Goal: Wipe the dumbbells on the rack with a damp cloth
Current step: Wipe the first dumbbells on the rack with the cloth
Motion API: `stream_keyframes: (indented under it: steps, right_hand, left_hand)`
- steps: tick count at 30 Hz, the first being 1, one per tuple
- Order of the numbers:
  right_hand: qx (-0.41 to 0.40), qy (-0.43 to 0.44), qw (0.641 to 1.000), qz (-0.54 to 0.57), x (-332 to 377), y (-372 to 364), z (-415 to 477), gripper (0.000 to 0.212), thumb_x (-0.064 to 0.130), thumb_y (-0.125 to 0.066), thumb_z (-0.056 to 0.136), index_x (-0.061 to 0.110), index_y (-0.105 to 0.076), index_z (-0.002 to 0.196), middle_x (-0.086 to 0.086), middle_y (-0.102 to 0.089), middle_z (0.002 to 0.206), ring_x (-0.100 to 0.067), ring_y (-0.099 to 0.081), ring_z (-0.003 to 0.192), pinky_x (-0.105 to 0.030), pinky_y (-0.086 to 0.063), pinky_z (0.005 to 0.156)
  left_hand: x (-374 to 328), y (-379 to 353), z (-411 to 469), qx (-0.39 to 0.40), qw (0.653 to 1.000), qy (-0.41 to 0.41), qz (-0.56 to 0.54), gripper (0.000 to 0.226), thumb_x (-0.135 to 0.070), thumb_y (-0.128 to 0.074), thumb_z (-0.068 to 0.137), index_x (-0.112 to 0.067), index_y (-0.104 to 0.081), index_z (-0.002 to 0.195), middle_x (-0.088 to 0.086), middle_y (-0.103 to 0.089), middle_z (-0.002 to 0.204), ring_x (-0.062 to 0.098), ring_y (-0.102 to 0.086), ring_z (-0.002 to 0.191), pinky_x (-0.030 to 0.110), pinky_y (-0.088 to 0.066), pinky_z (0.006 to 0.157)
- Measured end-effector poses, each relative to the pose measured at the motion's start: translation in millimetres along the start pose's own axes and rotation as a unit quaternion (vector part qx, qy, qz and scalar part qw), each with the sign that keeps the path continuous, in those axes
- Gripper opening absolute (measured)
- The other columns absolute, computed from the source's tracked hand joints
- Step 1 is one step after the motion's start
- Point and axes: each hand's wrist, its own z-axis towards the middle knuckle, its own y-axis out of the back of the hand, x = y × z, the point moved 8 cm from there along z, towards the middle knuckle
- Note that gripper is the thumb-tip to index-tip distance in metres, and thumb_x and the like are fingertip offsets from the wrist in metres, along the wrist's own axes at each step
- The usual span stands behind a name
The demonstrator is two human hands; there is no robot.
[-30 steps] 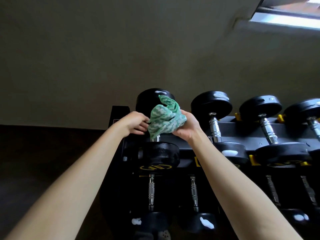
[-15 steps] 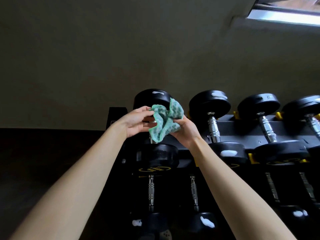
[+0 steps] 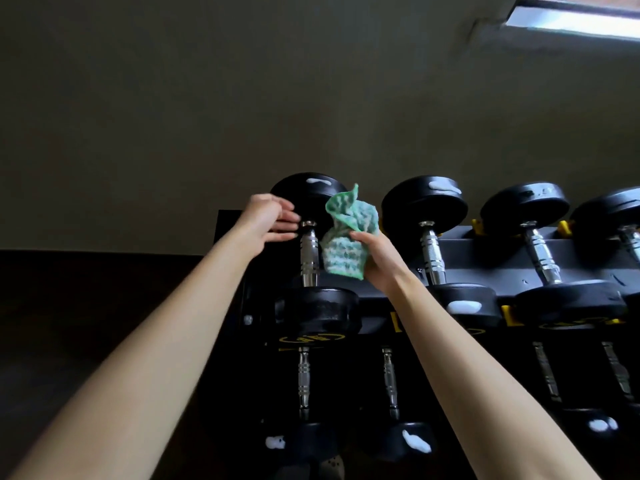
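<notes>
Since half a second ago, my left hand (image 3: pixel 268 220) has let go of the crumpled green-and-white patterned cloth (image 3: pixel 349 233) and drawn off to the left. The cloth is now in my right hand (image 3: pixel 379 259) alone, and the ribbed chrome handle (image 3: pixel 309 252) it covered stands bare. I see the left fingers (image 3: pixel 285 216) loosely straight and slightly apart, holding nothing, their tips just beside the handle's top collar; whether they touch the metal I cannot tell. The right fingers are curled and clamped on the cloth's middle, with its lower fold hanging just right of the handle and its top corner sticking up. That handle belongs to the leftmost black round-headed dumbbell (image 3: pixel 318 311) on the upper tier of the dark metal rack (image 3: pixel 485 259). More black dumbbells sit to its right, and the nearest neighbour (image 3: pixel 424 202) has white smears on both heads. Lower-tier dumbbells (image 3: pixel 389 379) show below, also smeared white.
</notes>
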Motion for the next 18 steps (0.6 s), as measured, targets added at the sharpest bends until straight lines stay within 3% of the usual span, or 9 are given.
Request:
stream_keyframes:
  steps: [2, 4, 7, 9, 11, 13, 15, 16, 18]
  right_hand:
    - [-0.08, 0.078, 0.971, -0.214, 10.9, 8.7, 7.0, 0.025, -0.001, -0.05, 0.087, 0.019, -0.06, 0.097, -0.007, -0.064, 0.092, -0.018, -0.06, 0.078, -0.027, -0.049, 0.071]
    - [-0.111, 0.16, 0.901, -0.389, 16.4, -4.5, 12.3, 0.026, 0.003, -0.055, 0.086, 0.016, -0.064, 0.105, -0.004, -0.064, 0.093, -0.016, -0.056, 0.085, -0.022, -0.039, 0.072]
    - [-0.045, 0.24, 0.829, -0.504, 13.3, -41.6, 21.5, 0.034, 0.0, -0.061, 0.082, 0.006, -0.065, 0.116, -0.013, -0.066, 0.109, -0.024, -0.06, 0.102, -0.017, -0.036, 0.077]
    - [0.0, 0.249, 0.788, -0.564, 10.9, -53.1, 25.1, 0.039, -0.003, -0.063, 0.079, 0.006, -0.065, 0.117, -0.015, -0.065, 0.115, -0.028, -0.06, 0.109, -0.02, -0.038, 0.085]
    - [0.04, 0.232, 0.761, -0.605, 8.1, -52.9, 19.1, 0.043, -0.002, -0.063, 0.078, 0.008, -0.063, 0.12, -0.015, -0.061, 0.125, -0.024, -0.057, 0.117, -0.013, -0.035, 0.09]
    - [0.067, 0.188, 0.761, -0.617, 1.6, -45.0, 7.6, 0.044, 0.001, -0.062, 0.08, 0.007, -0.06, 0.123, -0.012, -0.06, 0.126, -0.014, -0.057, 0.114, -0.006, -0.034, 0.081]
    - [0.077, 0.122, 0.783, -0.605, -7.2, -33.8, -3.8, 0.033, 0.006, -0.062, 0.08, 0.005, -0.068, 0.113, -0.008, -0.071, 0.093, -0.003, -0.059, 0.08, -0.01, -0.037, 0.061]
    - [0.082, 0.092, 0.791, -0.6, -12.1, -28.5, -9.1, 0.022, 0.007, -0.061, 0.08, 0.004, -0.072, 0.099, -0.005, -0.063, 0.072, -0.003, -0.05, 0.062, -0.015, -0.033, 0.053]
    - [0.089, 0.051, 0.794, -0.599, -15.5, -23.1, -18.0, 0.014, 0.009, -0.058, 0.081, 0.008, -0.071, 0.078, 0.0, -0.046, 0.056, -0.007, -0.035, 0.05, -0.019, -0.026, 0.046]
  left_hand:
    - [21.7, 11.1, 4.3, 0.019, 0.992, 0.059, 0.109, 0.025, 0.003, -0.031, 0.093, -0.007, -0.051, 0.082, 0.011, -0.058, 0.076, 0.022, -0.058, 0.067, 0.033, -0.053, 0.064]
    - [51.5, 8.8, 2.1, 0.111, 0.955, 0.13, 0.242, 0.017, -0.009, -0.041, 0.096, -0.007, -0.052, 0.084, 0.01, -0.06, 0.08, 0.021, -0.059, 0.069, 0.03, -0.054, 0.058]
    - [81.9, -3.7, -3.9, 0.244, 0.885, 0.158, 0.364, 0.011, -0.02, -0.056, 0.093, -0.01, -0.058, 0.09, 0.007, -0.061, 0.085, 0.014, -0.058, 0.073, 0.019, -0.05, 0.066]
    - [87.2, -5.1, -1.4, 0.27, 0.879, 0.149, 0.363, 0.013, -0.018, -0.063, 0.088, -0.008, -0.06, 0.096, 0.004, -0.064, 0.087, 0.01, -0.06, 0.079, 0.016, -0.049, 0.073]
    - [89.4, -4.6, 1.5, 0.276, 0.887, 0.148, 0.339, 0.019, -0.015, -0.068, 0.084, -0.005, -0.061, 0.099, 0.003, -0.066, 0.089, 0.009, -0.062, 0.083, 0.013, -0.051, 0.071]
    - [91.2, -3.0, 2.3, 0.27, 0.901, 0.158, 0.301, 0.014, -0.01, -0.071, 0.081, -0.006, -0.062, 0.092, 0.002, -0.066, 0.087, 0.007, -0.062, 0.082, 0.01, -0.052, 0.064]
    - [92.9, -0.7, 1.8, 0.258, 0.914, 0.167, 0.265, 0.013, -0.004, -0.07, 0.08, -0.006, -0.06, 0.088, 0.003, -0.062, 0.086, 0.006, -0.059, 0.078, 0.01, -0.052, 0.061]
    - [93.1, 1.3, 0.7, 0.251, 0.918, 0.171, 0.254, 0.014, -0.002, -0.069, 0.08, -0.006, -0.058, 0.088, 0.004, -0.061, 0.087, 0.007, -0.059, 0.079, 0.01, -0.053, 0.062]
    - [92.4, 5.4, -1.9, 0.236, 0.924, 0.177, 0.244, 0.015, 0.002, -0.066, 0.082, -0.006, -0.056, 0.089, 0.006, -0.06, 0.09, 0.009, -0.059, 0.081, 0.012, -0.053, 0.066]
